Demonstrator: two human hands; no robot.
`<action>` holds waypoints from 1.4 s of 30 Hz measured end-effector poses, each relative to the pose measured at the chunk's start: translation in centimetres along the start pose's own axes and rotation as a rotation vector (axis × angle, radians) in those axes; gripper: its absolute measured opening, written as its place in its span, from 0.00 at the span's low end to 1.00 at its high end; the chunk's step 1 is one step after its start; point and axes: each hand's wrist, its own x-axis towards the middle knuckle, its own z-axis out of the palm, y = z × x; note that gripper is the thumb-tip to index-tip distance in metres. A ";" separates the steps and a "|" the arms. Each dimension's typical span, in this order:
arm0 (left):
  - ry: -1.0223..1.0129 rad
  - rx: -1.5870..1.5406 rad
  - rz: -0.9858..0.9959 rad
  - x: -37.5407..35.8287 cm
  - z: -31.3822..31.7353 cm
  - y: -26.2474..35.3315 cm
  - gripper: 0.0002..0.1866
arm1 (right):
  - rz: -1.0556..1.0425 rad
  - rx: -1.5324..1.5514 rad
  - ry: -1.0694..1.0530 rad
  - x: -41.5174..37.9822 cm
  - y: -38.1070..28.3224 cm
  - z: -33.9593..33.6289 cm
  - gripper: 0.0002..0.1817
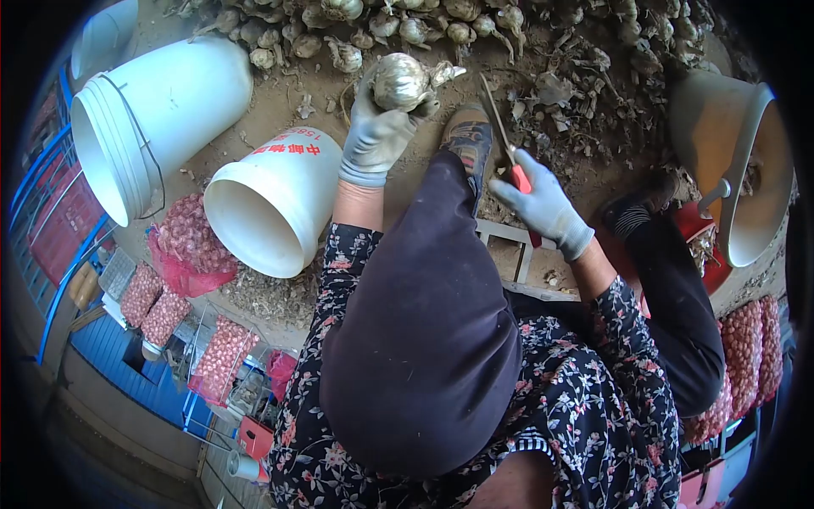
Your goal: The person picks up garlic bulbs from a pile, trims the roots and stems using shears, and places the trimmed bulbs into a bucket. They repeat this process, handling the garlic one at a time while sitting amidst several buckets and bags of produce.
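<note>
My left hand, in a grey-white work glove, is closed around a large garlic bulb. The bulb's short stem points to the right. To the right, my gloved right hand grips red-handled shears, their long, narrow metal blades pointing up and away from me. The blade end is apart from the bulb, with a gap between them. Part of the red handle shows below my palm; the rest is hidden by the glove. My shoe is on the ground between the two hands.
A heap of garlic bulbs lies ahead, with dry trimmings right of it. On the left, two white buckets lie tipped near a red net bag of garlic. Another bucket lies at right.
</note>
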 end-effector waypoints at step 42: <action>0.682 1.474 -0.087 -4.5 -0.4 9.6 0.19 | 0.314 0.026 0.035 0.6 3.3 -0.3 0.20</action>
